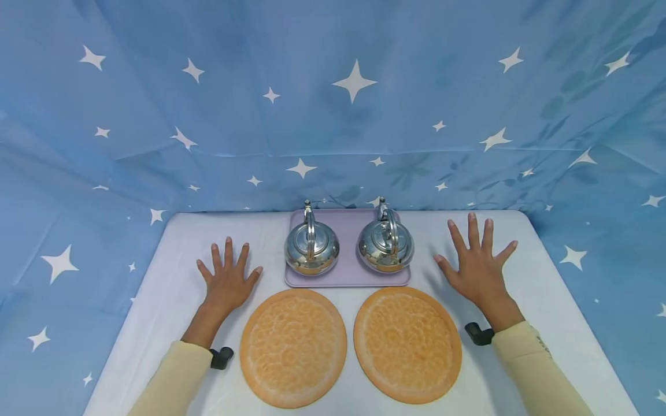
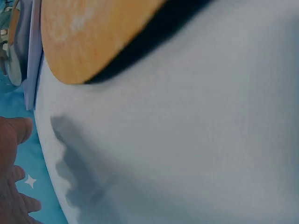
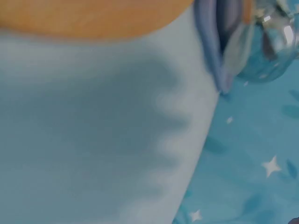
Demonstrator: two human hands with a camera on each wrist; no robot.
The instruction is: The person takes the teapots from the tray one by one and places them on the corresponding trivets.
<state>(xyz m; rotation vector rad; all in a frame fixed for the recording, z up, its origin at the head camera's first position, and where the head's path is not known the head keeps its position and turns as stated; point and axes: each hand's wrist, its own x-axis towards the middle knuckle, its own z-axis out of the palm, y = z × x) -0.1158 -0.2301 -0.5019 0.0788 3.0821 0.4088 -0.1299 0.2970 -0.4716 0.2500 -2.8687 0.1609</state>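
Two shiny metal kettles with upright handles stand on a pale purple tray in the head view, a left kettle and a right kettle. Nearer to me lie two round mats patterned like flatbread, a left mat and a right mat. My left hand, fingers spread and holding nothing, is left of the tray. Over on the tray's right, my right hand is likewise spread with nothing in it. Both hands cast shadows on the white cloth and are apart from the kettles and mats.
A white cloth covers the table. Blue fabric with white stars hangs behind the table and along both sides. Black wrist camera mounts stick out at the inner side of each sleeve cuff.
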